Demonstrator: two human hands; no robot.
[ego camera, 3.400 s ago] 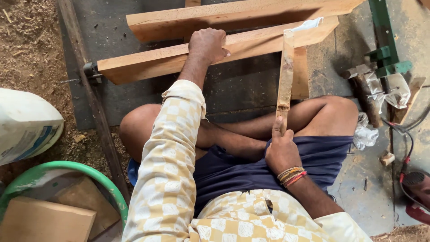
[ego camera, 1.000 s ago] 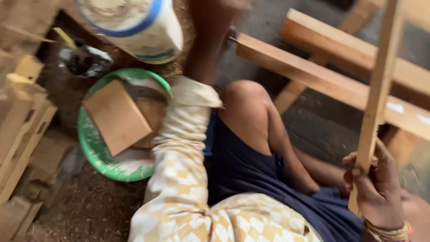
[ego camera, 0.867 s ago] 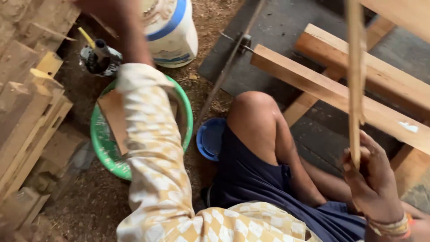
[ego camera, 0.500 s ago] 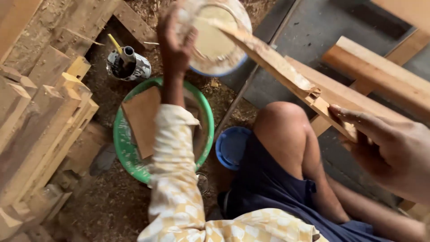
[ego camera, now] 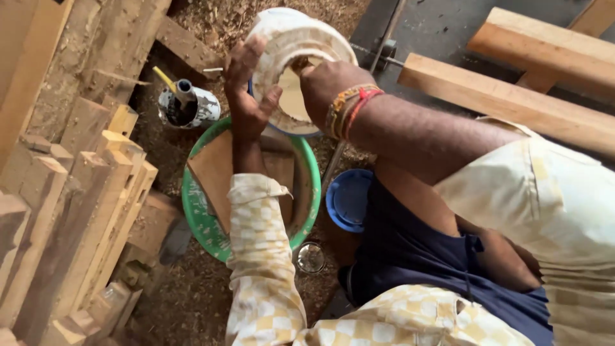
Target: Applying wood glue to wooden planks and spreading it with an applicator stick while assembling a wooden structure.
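white tub (ego camera: 291,70) steadied by the left hand (ego camera: 248,96) while the right hand (ego camera: 327,80) dips inside.

the rim is gripped by curled left fingers; the right fingers are hidden in the opening, so their grip cannot be told. the tub is best kept tilted over the green basin (ego camera: 205,221) just below the left hand.

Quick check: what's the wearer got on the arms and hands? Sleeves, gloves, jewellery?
No gloves: both hands bare. Left hand has a long sleeve in a cream-and-yellow check, cuffed near the wrist. Right hand wears stacked wristbands, beaded and red thread; its sleeve, same pale check fabric, sits pushed up, leaving the forearm uncovered.
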